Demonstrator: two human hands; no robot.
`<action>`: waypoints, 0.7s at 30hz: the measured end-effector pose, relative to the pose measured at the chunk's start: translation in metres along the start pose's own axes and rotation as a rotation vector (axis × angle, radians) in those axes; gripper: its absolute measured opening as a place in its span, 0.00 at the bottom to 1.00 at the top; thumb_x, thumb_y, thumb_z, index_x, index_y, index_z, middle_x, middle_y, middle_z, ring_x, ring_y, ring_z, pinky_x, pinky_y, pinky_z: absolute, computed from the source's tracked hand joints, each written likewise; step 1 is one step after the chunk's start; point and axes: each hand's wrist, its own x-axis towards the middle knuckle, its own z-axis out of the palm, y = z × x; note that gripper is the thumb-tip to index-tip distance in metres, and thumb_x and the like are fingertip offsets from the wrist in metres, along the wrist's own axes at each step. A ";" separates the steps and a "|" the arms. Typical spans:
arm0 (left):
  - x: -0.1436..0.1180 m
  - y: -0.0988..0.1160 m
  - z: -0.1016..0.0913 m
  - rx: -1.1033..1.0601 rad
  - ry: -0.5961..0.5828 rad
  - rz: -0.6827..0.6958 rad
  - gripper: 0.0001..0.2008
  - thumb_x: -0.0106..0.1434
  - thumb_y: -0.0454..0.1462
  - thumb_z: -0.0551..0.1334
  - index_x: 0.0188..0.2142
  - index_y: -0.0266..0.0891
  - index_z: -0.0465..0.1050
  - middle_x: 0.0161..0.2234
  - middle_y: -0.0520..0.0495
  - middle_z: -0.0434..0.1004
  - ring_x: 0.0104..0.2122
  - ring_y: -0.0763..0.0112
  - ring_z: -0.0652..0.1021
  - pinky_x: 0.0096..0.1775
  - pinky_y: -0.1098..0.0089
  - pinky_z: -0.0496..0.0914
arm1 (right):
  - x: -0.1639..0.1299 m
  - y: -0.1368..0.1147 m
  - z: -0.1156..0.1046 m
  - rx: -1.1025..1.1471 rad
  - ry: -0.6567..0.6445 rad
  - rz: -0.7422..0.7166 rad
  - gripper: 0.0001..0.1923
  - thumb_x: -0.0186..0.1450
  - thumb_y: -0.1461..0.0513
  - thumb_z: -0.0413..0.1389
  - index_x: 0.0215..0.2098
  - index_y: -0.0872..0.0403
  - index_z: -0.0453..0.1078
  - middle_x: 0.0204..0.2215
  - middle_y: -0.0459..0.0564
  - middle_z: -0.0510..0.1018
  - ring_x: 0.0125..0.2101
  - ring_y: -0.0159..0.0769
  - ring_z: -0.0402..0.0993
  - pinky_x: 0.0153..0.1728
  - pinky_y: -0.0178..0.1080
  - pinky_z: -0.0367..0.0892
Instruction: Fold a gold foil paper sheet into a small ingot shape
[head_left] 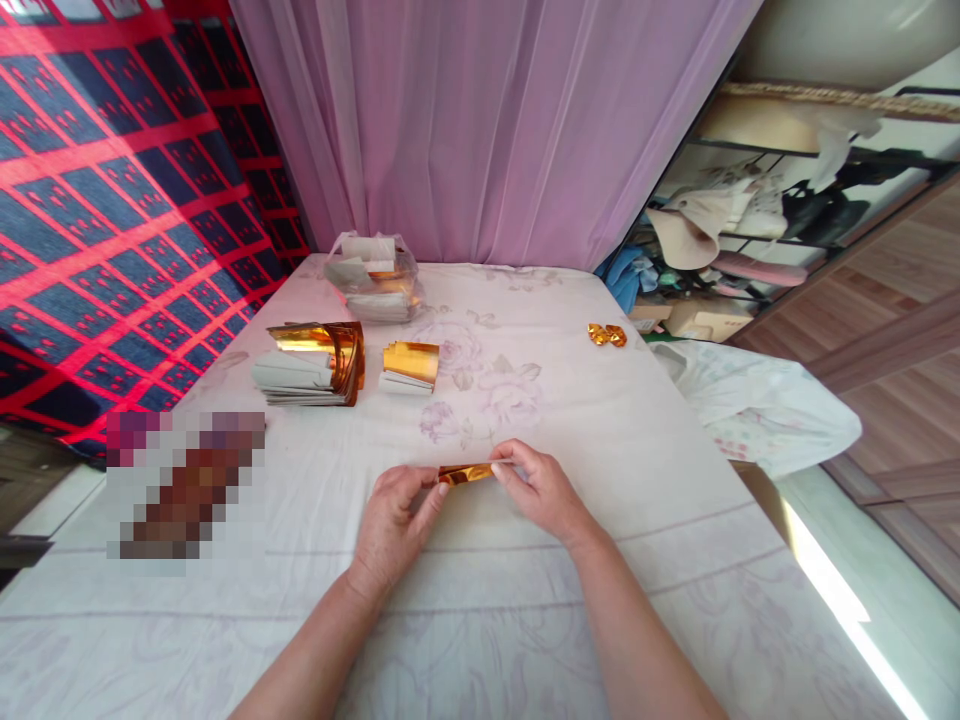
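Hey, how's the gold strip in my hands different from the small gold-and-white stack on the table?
The gold strip is held between your left hand and right hand, while the small stack lies on the table untouched. The strip is a narrow band; the small stack is broader and thicker. The strip shows mostly gold, whereas the small stack shows gold above a whitish part. Both have a shiny gold surface.

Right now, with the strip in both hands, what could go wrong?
1. The shiny gold strip is pinched at its ends by the left hand and right hand; it might crease or tear if the hands pull unevenly.
2. The larger sheet stack looks loose and fanned; a bump could scatter it.
3. The crinkled gold piece lies near the table's right edge and might get knocked off.
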 end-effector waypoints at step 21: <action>-0.001 0.010 -0.002 0.336 -0.252 0.210 0.14 0.67 0.33 0.54 0.47 0.45 0.75 0.49 0.46 0.77 0.53 0.57 0.71 0.55 0.49 0.62 | 0.001 0.016 0.015 -0.513 0.038 0.039 0.15 0.67 0.62 0.47 0.49 0.51 0.69 0.29 0.47 0.81 0.31 0.38 0.76 0.33 0.36 0.64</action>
